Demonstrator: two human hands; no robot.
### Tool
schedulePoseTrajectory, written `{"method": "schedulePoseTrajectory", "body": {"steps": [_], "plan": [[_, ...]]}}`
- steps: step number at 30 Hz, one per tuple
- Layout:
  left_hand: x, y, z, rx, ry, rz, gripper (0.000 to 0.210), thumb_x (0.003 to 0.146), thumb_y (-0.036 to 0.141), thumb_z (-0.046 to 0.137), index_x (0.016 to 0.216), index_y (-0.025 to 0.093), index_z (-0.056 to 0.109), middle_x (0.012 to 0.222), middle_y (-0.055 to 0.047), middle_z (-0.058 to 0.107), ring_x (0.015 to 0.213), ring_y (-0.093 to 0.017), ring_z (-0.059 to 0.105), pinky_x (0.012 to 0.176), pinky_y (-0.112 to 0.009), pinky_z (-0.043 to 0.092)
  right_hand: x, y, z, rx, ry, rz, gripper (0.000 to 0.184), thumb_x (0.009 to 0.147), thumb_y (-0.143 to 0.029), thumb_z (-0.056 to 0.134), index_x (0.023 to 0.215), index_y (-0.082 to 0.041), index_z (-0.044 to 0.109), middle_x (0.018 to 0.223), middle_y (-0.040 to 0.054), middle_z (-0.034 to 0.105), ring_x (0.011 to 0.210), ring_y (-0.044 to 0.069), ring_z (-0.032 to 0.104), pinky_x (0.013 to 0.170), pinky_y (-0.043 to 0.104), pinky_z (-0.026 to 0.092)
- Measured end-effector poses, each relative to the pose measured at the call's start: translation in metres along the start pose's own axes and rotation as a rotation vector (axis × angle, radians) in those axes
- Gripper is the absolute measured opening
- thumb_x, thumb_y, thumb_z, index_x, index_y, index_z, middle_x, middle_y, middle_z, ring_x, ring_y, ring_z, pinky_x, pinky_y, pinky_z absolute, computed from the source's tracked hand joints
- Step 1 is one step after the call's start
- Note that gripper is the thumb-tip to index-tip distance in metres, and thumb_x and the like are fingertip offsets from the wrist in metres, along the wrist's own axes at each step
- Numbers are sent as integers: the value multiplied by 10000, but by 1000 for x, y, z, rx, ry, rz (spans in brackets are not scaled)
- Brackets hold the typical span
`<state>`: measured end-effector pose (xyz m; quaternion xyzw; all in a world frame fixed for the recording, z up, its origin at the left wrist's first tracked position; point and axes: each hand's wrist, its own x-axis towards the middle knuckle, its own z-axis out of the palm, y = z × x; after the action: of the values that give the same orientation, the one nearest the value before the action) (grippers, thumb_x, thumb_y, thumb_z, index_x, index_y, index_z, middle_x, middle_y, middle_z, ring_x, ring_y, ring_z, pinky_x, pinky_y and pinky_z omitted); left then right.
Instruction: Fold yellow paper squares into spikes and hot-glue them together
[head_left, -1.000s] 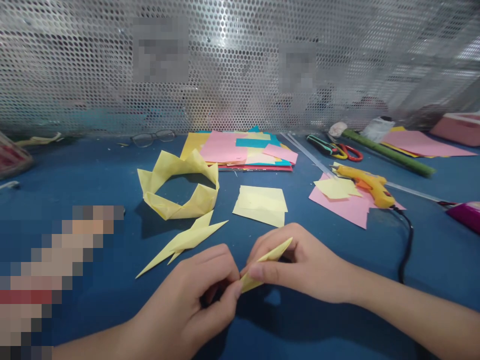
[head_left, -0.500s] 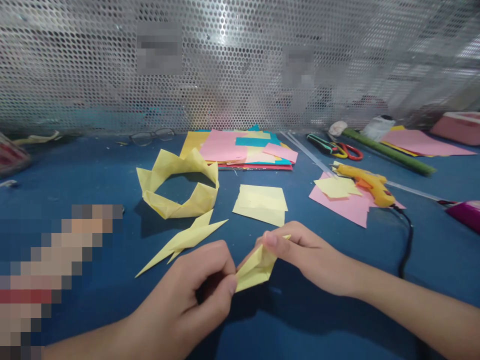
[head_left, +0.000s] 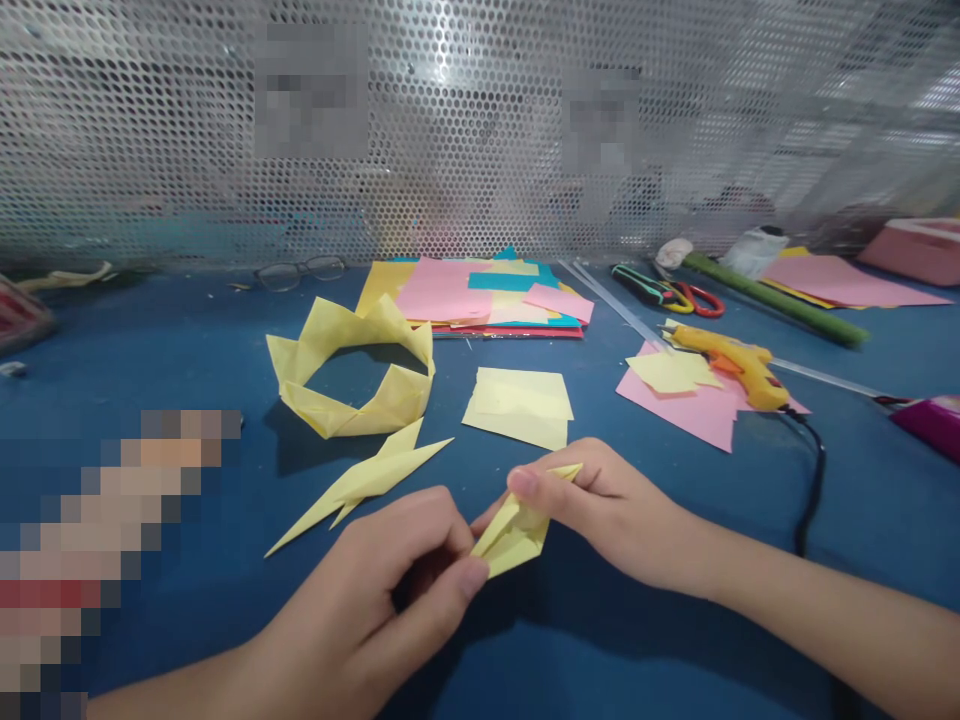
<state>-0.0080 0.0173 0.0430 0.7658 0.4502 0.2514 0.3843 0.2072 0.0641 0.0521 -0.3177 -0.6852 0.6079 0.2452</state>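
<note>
A small piece of folded yellow paper [head_left: 523, 540] is held between my two hands above the blue table. My left hand [head_left: 409, 575] pinches its lower left corner between thumb and forefinger. My right hand [head_left: 600, 505] grips the upper right part, the thumb pressed on top and the other fingers behind, partly hidden. A pointed yellow tip sticks out past the right thumb. Beyond my left hand lie slim folded yellow paper pieces [head_left: 367, 477]. Behind them stands a yellow paper ring [head_left: 330, 420] with pointed peaks. Flat pale yellow sheets [head_left: 519, 400] lie just beyond my right hand.
Coloured paper [head_left: 442, 290] is stacked at the back against a perforated metal screen [head_left: 465, 130]. On the right are an orange glue gun [head_left: 739, 365] with a black cord, pink paper [head_left: 690, 415], scissors [head_left: 703, 300] and a green stem [head_left: 780, 300]. Eyeglasses [head_left: 281, 277] lie back left.
My right thumb has slid a little left along the folded paper. My left thumb has shifted slightly right, still pinching the corner. The view has moved slightly.
</note>
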Motion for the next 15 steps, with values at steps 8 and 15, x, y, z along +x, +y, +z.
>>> {"method": "schedulePoseTrajectory", "body": {"steps": [8,15], "plan": [[-1,-4,0,15,26,2,309,961,347,351,686,235,437,658,63,459,581,-86,433,532,-195,358,1,1,0,83,-72,-12,277,847,-368,716,1000,-142,763,849,43,720,694,106,586,651,192,475],[2,-9,6,20,54,-11,179,875,272,414,705,240,459,637,72,440,564,-93,410,520,-211,330,1,0,2,-11,7,29,192,779,-307,757,757,-126,697,680,-6,625,590,87,484,533,181,399]]}}
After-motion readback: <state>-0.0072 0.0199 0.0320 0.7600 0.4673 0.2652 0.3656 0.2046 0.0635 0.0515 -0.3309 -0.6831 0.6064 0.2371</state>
